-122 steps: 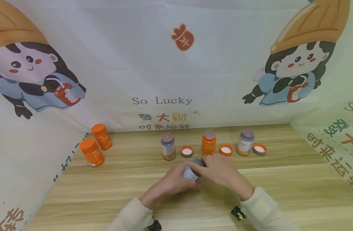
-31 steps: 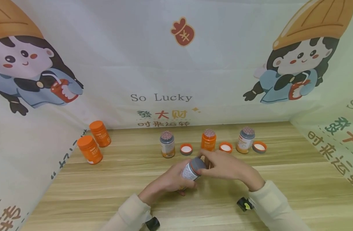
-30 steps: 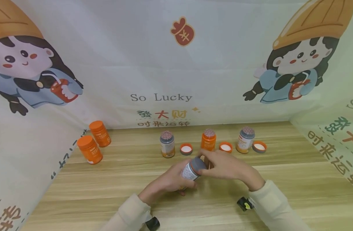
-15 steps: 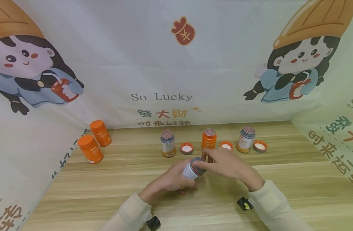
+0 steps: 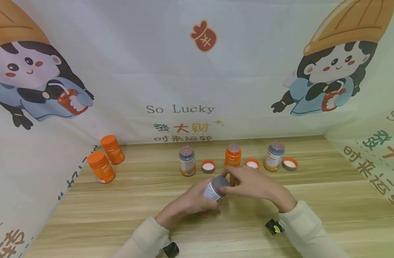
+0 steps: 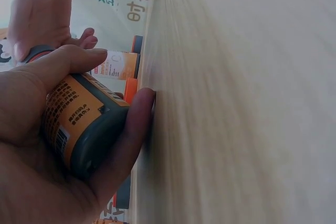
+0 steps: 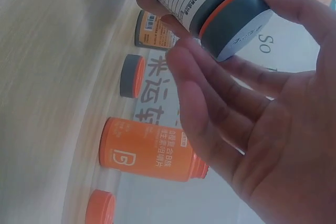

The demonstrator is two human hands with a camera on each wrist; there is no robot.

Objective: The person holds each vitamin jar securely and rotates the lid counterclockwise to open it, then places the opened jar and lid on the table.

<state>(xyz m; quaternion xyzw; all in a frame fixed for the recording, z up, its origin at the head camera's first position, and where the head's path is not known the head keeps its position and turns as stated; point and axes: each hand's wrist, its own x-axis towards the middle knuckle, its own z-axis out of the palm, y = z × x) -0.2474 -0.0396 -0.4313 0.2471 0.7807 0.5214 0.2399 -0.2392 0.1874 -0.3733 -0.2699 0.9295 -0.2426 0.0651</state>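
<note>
A grey pill bottle [image 5: 211, 194] with a white label and an orange lower part is tilted toward the right, above the wooden table. My left hand [image 5: 195, 200] grips its body, with the fingers wrapped beneath the base in the left wrist view. Its grey cap [image 7: 236, 22] with an orange rim sits on the bottle in the right wrist view. My right hand [image 5: 253, 182] holds that cap at its edge, thumb on one side and index finger on the other. The remaining fingers are bent beside the cap, off the bottle.
Behind the hands stand a grey bottle [image 5: 187, 165], an orange bottle [image 5: 233, 157] and another grey bottle [image 5: 274, 157], uncapped with foil seals. Beside them caps [image 5: 208, 166] lie upturned. Two capped orange bottles [image 5: 101, 169] stand at the left. A printed cloth [image 5: 248, 89] encloses the table.
Half a second ago the right thumb lay across the cap's top; now it is back at the near edge. The left hand and bottle have barely moved.
</note>
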